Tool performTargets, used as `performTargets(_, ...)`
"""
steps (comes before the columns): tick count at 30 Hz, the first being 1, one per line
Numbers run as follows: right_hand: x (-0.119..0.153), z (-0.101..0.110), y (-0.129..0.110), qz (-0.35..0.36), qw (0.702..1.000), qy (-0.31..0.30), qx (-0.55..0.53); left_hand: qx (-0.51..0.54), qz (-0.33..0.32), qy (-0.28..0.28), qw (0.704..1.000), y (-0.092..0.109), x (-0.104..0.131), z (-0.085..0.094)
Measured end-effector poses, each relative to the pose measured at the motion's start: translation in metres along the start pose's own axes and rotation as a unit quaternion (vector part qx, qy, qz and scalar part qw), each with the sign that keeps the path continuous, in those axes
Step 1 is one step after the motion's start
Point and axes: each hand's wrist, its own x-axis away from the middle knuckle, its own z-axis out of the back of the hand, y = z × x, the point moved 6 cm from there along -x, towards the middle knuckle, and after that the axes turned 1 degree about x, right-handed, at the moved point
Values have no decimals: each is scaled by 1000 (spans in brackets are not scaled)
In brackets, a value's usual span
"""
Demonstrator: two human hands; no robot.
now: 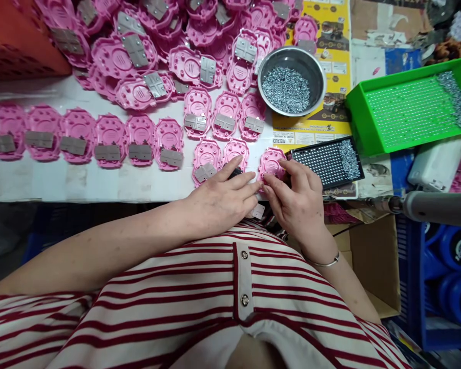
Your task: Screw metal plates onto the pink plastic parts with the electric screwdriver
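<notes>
My left hand [226, 197] lies over the lower part of a pink plastic part [235, 149] at the table's front edge, its fingers stretched to the right and a small black piece [236, 171] showing between them. Just to its right, my right hand [297, 197] pinches the rim of another pink part [272, 161] with thumb and forefinger. Below the hands a grey metal plate [258, 211] shows at the edge. Left of my left hand sits a pink part with a tilted grey plate [205, 172].
Pink parts [109, 138] line the table's left side, with a heap [119, 56] behind. A metal bowl [318, 84] of screws, a black perforated tray [315, 161] and a green tray [392, 113] stand right. An orange basket [23, 41] is far left; a metal rod [438, 207] lies right.
</notes>
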Motion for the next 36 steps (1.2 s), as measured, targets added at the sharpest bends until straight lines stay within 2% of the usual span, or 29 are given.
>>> performTargets(4, -3, 2, -4, 15, 999, 2, 29, -6, 2, -1, 1000, 1, -1, 0)
performTargets(8, -4, 0, -1, 3, 1000, -4, -2, -15, 1, 0, 1000, 1, -1, 1)
performTargets(16, 4, 5, 13, -48, 993, 80, -72, 6, -8, 0, 1000, 0, -1, 2)
performTargets(24, -6, 6, 8, -28, 996, 55, -59, 22, 2, 19, 1000, 0, -1, 4)
performTargets(26, -4, 13, 11, -36, 994, 79, -62, 35, 20, 26, 999, -3, -2, 7)
performTargets(31, 10, 35, 18, -79, 982, 158, -68, 50, 117, 46, 991, -25, -9, 12)
performTargets(36, 25, 40, 21, -89, 973, 192, -91, 79, 148, 26, 986, -36, -23, 1)
